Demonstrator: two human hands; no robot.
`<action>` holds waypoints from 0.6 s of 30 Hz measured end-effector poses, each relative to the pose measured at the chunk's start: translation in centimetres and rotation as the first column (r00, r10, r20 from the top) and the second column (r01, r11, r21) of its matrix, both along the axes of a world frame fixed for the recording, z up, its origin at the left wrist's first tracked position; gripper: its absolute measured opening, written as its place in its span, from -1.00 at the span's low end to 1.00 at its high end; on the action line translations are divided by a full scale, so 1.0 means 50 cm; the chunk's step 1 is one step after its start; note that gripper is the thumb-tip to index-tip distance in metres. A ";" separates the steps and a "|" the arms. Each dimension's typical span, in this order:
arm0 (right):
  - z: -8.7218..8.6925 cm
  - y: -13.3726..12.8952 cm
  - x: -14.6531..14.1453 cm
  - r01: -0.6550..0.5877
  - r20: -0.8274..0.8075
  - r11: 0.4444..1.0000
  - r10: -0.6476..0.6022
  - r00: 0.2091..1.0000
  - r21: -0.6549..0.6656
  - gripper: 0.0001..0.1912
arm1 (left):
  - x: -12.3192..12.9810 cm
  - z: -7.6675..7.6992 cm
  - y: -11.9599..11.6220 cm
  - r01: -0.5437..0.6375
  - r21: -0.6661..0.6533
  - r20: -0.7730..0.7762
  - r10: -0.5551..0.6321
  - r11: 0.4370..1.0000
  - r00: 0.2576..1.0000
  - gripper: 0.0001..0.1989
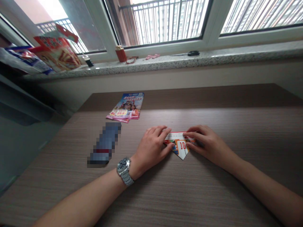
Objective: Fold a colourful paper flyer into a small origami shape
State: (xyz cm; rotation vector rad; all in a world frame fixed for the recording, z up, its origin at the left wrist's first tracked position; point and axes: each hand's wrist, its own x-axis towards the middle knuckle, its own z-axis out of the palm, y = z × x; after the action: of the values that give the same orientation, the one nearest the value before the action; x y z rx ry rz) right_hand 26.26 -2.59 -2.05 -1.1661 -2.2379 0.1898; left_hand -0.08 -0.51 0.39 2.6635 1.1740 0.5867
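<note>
A small folded paper [181,148], printed in red, white and orange, lies on the brown table [165,195] with one point towards me. My left hand [153,145] rests on its left side, the thumb and index finger pinching that edge. On the right side, my right hand [204,142] grips the paper between its thumb and fingers. Both hands touch the paper, and their fingers cover its two side corners. A metal watch [124,170] is on my left wrist.
Flyers [129,105] lie stacked at the table's back left, with a blurred dark object [105,143] nearer me. Scissors [193,53], a red container [121,54] and snack bags [56,53] sit on the stone sill [165,62].
</note>
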 end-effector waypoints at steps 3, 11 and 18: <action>0.002 -0.001 -0.001 0.007 0.002 1.000 -0.007 1.000 -0.009 -0.72 | -0.001 -0.003 0.000 -0.035 0.000 -0.026 0.035 0.999 0.999 -0.47; 0.003 -0.004 -0.002 0.041 0.009 0.999 -0.041 0.999 -0.006 -0.66 | -0.002 0.000 0.000 -0.028 -0.019 -0.039 0.027 0.999 0.999 -0.56; 0.000 -0.006 -0.001 0.073 0.018 0.997 -0.073 0.997 -0.012 -0.58 | 0.000 0.000 0.002 -0.001 -0.029 -0.011 0.000 1.000 1.000 -0.58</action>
State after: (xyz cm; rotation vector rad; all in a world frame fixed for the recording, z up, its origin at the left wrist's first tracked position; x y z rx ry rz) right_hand 26.24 -2.88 -2.07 -1.2586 -2.2078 0.1654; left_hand -0.10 -0.43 0.41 2.6462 1.1771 0.5516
